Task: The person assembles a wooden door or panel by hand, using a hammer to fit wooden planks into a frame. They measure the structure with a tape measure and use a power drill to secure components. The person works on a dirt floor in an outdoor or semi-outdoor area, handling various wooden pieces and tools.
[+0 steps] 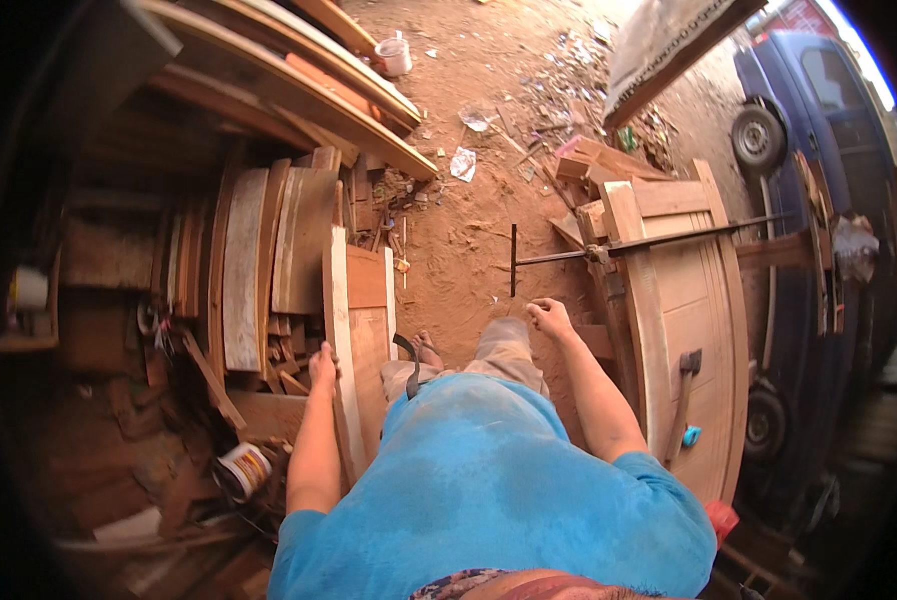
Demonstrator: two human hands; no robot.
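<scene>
My left hand [323, 368] is closed on the pale edge of a wooden panel [368, 340] standing upright at my left side. In front of my right thigh, my right hand [550, 318] hangs with its fingers bent together; what they hold, if anything, is too small to make out. Just beyond it is the dark crossbar handle of a long bar clamp [658, 236]. The clamp lies across a panelled wooden door [696, 310] on my right. A hammer [684, 395] rests on that door, beside a small bright blue object [691, 436].
Planks [298, 85] are stacked at the far left, with upright boards [248, 260] below them. A labelled tin [243, 472] stands by my left forearm. Ahead lies sandy ground [458, 240] with scraps and a white bucket [395, 57]. A blue vehicle [818, 140] is parked at right.
</scene>
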